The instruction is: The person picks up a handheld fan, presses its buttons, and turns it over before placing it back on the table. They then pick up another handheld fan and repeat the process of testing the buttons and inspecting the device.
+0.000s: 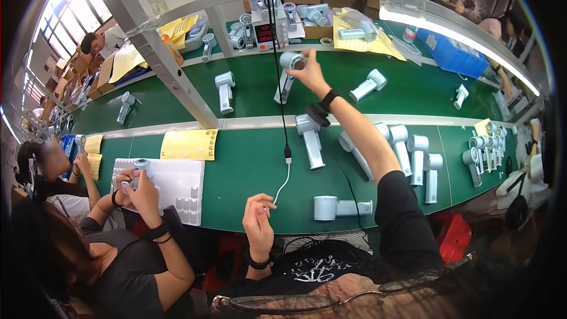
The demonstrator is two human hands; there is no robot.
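Observation:
My right hand [312, 74] reaches far across the green bench, its fingers closed round the round head of a light-blue handheld fan [284, 87]. The fan's handle slants down toward the rear worktop. Near the front edge, my left hand [258, 224] pinches the end of a white charging cable [288, 178], which joins a black cord hanging from above. To the right of that hand, another handheld fan [325, 208] lies on its side. Below my right wrist a further fan [309, 142] rests on the bench; several more stand in a row beside my right forearm.
A metal rail [254, 123] divides the front bench from the rear worktop. On the shelf behind stands a meter with a red display [266, 34]. At left, a co-worker's hands [139, 192] hold a fan over a white label sheet [188, 180]. A blue bin [452, 53] sits back right.

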